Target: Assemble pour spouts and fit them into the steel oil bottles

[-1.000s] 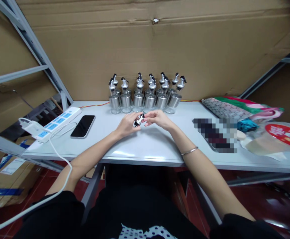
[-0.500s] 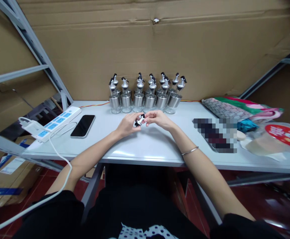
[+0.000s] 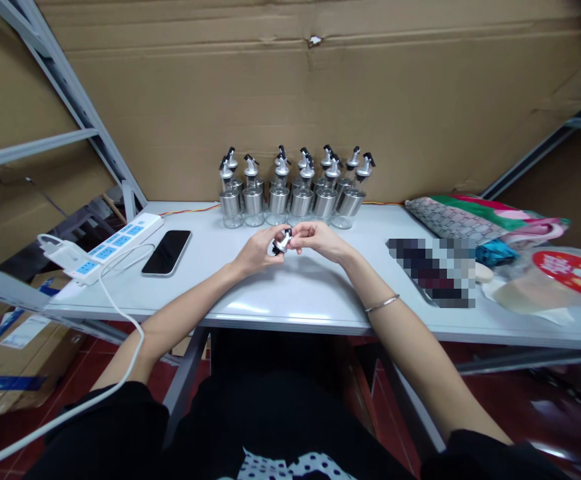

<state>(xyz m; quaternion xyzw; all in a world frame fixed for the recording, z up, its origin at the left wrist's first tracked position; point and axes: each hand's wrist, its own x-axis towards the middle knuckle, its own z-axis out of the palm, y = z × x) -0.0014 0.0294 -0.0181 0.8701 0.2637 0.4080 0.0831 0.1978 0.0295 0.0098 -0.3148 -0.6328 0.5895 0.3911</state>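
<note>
Just above the table, in front of the bottles, I hold a silver and black bottle pourer spout (image 3: pixel 282 243). My left hand (image 3: pixel 261 251) is closed around its base from the left, thumb below and fingers above. From the right, my right hand (image 3: pixel 317 240) pinches the spout near its black-capped end; the fingertips partly cover that end. Behind my hands stand several glass oil bottles (image 3: pixel 302 200) with steel sleeves, grouped in two rows. Each visible one bears a similar silver spout with a black flap.
On the left lie a black-screened phone (image 3: pixel 167 253) and a white power strip (image 3: pixel 115 247) with a plugged-in charger and cable. To the right are a blurred-out flat item (image 3: pixel 430 273), a colourful bag (image 3: pixel 470 217) and a red-lidded plastic tub (image 3: pixel 540 287). Cardboard (image 3: pixel 220 87) walls the back.
My hands and the spout stay nearly in place; the spout has turned slightly between my fingers. The whole view has shifted a touch.
</note>
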